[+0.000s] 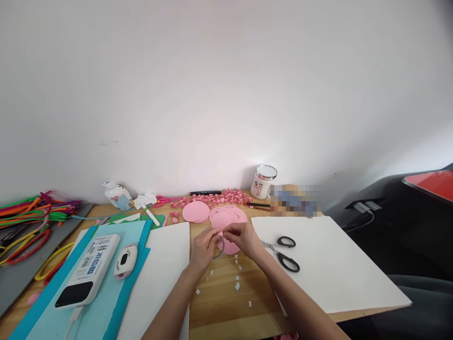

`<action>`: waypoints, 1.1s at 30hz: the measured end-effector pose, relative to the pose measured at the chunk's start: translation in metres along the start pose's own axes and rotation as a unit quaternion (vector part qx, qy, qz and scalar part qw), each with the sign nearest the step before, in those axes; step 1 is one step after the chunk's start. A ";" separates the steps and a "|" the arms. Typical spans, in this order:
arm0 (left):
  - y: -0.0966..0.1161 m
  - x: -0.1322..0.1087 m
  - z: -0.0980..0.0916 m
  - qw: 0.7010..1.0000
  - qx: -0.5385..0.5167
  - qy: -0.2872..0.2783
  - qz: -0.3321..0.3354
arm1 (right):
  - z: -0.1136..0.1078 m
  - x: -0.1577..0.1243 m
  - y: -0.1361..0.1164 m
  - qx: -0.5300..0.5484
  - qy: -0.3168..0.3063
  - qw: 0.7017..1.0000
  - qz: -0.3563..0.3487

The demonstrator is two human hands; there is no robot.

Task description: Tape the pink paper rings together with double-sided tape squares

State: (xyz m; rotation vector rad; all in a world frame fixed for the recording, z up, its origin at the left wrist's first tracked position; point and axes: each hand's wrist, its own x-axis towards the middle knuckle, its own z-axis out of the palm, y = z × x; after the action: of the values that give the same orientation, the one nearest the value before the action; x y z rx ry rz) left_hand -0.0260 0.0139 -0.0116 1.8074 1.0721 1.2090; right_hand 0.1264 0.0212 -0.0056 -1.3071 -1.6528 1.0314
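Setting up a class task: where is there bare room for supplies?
Bare: the right white sheet, right of the black-handled scissors; the left white sheet, between blue paper and left forearm. Crowded: the back, with pink rolls and mug; the middle, with pink circles, left hand and right hand.

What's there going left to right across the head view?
Pipe cleaners → power bank → small white gadget → white marker → left hand → right hand → scissors → white plugs. Mug and bottle overlap others' spans, so left out.
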 end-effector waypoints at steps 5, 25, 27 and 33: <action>-0.002 0.000 -0.001 1.000 0.011 0.013 -0.001 | 0.002 -0.002 -0.003 -0.046 0.014 0.997 -0.057; 0.000 0.002 0.001 0.997 -0.043 0.031 -0.064 | 0.006 0.003 0.001 0.264 0.020 0.961 0.083; -0.001 0.003 0.001 0.995 -0.049 0.039 -0.073 | 0.005 0.002 -0.003 0.301 0.010 0.947 0.108; 0.001 0.005 0.000 0.988 -0.088 0.057 -0.111 | 0.008 0.001 0.001 0.320 0.012 0.942 0.098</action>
State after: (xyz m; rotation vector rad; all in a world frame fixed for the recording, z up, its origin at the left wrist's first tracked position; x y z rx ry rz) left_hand -0.0244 0.0179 -0.0085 1.4588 1.1590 1.2396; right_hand 0.1187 0.0210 -0.0092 -1.0375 -1.0335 1.5049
